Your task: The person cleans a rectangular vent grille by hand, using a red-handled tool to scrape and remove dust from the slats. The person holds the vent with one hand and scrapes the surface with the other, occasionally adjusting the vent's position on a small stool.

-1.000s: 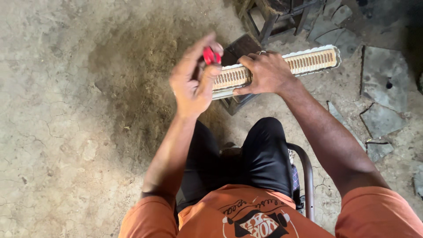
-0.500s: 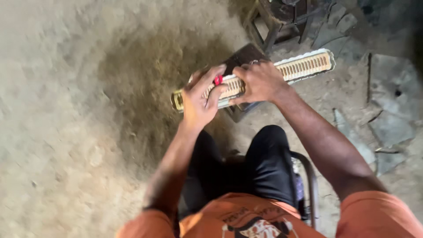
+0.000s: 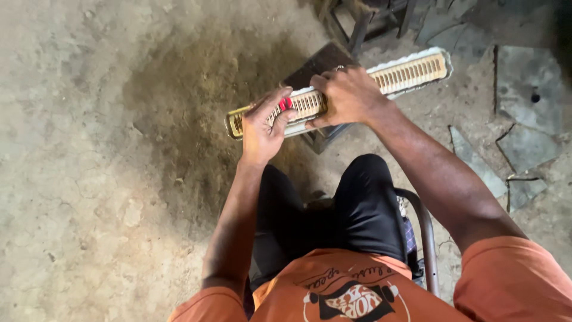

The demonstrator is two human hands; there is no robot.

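Head view: a long finned metal strip (image 3: 411, 71) runs across the upper middle of the frame. The right hand (image 3: 348, 95) clamps its middle in a clenched grip. The left hand (image 3: 265, 125) pinches a small red tool (image 3: 285, 104), perhaps pliers, against the strip's left end, above the concrete floor (image 3: 89, 179).

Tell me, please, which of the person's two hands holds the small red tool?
The left hand pinches the red tool; the right hand only presses the finned core.

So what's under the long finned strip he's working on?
A dark flat block on a small stand shows under the strip. Both hands, left and right, cover the middle, so the contact there is hidden. Concrete floor lies below.
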